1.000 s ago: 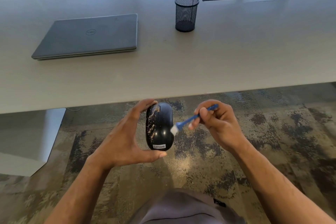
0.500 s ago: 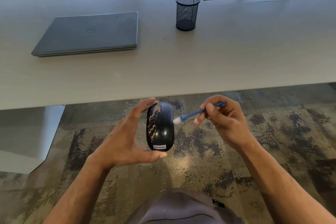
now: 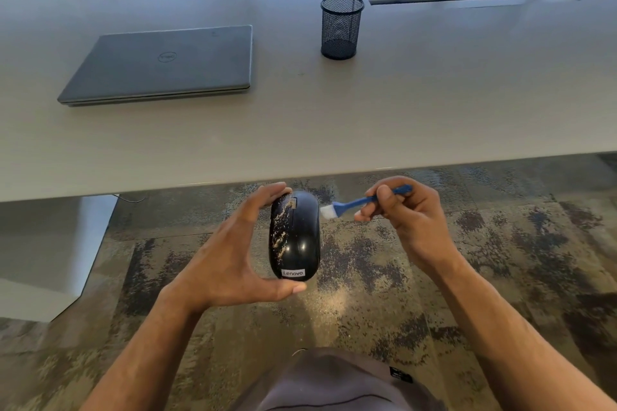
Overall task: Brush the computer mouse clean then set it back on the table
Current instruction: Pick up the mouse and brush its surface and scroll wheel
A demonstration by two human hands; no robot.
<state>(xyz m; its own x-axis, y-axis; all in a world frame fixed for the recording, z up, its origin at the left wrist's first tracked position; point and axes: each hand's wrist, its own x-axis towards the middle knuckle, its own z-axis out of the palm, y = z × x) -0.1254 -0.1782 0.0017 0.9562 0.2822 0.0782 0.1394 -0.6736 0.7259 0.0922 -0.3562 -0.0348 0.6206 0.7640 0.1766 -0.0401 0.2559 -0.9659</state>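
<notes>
- Left hand grips the black mouse lengthwise: fingertips curled on its far end, thumb under the near end by the Lenovo label.
- Mouse is held in the air below the table's near edge, over patterned carpet; pale specks cover its left side.
- Right hand pinches the blue brush handle, fingers curled round it.
- White bristles sit at the mouse's upper right edge, seemingly touching.
- On the table: closed laptop toward the left edge, 1 mesh cup right of it, well apart.
</notes>
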